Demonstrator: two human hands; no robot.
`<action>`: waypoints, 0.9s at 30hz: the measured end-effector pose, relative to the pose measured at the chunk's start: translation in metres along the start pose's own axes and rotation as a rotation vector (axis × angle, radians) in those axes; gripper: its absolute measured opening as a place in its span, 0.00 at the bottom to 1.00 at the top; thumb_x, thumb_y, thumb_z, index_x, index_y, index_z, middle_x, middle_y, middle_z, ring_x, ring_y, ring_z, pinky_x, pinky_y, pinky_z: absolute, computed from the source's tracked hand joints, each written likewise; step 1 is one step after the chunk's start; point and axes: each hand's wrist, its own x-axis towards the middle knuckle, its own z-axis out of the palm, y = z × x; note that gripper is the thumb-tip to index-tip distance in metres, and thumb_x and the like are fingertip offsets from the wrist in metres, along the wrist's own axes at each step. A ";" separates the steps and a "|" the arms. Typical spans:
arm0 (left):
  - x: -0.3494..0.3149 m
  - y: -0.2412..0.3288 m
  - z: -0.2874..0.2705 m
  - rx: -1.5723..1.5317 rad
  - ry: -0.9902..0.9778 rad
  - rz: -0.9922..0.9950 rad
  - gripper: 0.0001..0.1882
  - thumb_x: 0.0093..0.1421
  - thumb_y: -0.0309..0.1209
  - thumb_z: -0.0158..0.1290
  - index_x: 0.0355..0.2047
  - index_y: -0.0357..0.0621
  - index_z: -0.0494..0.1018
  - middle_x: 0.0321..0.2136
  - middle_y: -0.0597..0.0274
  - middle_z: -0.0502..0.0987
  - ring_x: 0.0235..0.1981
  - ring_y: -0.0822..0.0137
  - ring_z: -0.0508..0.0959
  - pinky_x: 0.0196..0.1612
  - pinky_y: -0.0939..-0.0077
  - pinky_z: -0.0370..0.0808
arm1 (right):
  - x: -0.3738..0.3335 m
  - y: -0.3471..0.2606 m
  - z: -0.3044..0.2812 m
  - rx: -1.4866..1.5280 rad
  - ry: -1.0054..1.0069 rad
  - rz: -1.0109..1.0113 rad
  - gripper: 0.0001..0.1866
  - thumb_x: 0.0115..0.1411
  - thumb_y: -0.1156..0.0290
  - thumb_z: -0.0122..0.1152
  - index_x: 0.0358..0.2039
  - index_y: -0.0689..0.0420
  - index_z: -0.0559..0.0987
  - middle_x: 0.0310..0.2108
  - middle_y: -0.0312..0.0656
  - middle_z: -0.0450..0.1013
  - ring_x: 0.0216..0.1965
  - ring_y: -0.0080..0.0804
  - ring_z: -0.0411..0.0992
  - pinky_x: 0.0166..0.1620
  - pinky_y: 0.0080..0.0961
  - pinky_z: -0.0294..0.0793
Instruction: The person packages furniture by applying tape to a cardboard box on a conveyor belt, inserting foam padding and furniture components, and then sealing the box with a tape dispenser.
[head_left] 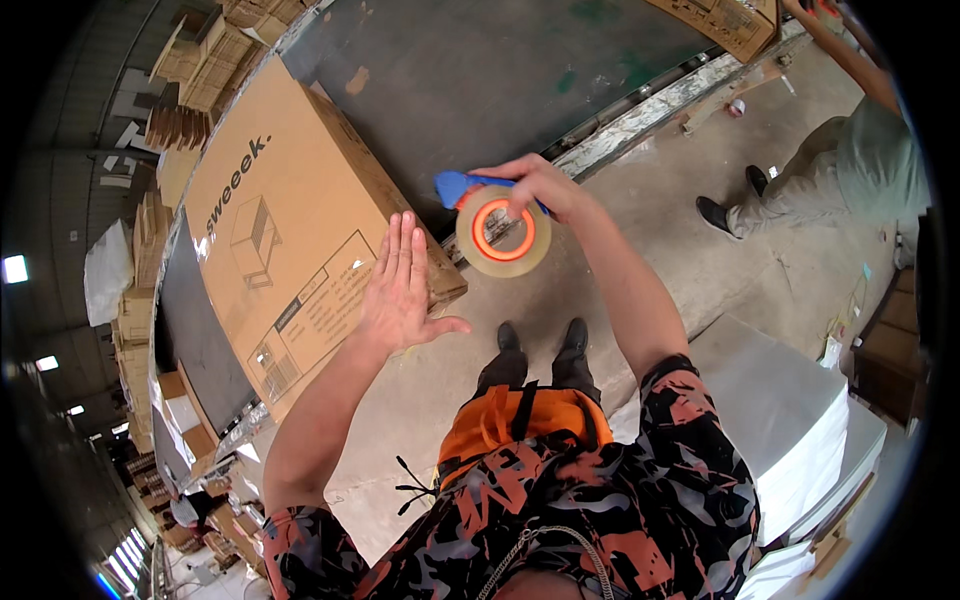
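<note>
A large brown cardboard box [285, 215], printed with a furniture drawing and a label, lies on a dark conveyor belt [480, 70]. My left hand [398, 290] rests flat on the box's upper face near its right edge, fingers straight and thumb out to the side. In my right hand [540, 190] is a blue tape dispenser [458, 187], its handle gripped by the fingers. A wide roll of clear tape [503, 262] on an orange core hangs from it, just right of the box's edge. The palm partly hides the handle.
Another cardboard box [725, 25] sits farther along the belt at the upper right, with a person [870, 165] standing close by. Stacked grey sheets [770, 400] stand at my right. Cartons [205, 65] are piled beyond the belt's left side.
</note>
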 end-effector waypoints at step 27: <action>0.029 0.014 -0.002 0.026 -0.069 -0.035 0.58 0.48 0.59 0.57 0.65 0.33 0.43 0.66 0.40 0.45 0.67 0.40 0.45 0.67 0.48 0.43 | -0.051 0.076 -0.029 0.162 0.143 -0.014 0.38 0.27 0.81 0.54 0.49 0.62 0.78 0.38 0.43 0.77 0.35 0.25 0.75 0.39 0.18 0.74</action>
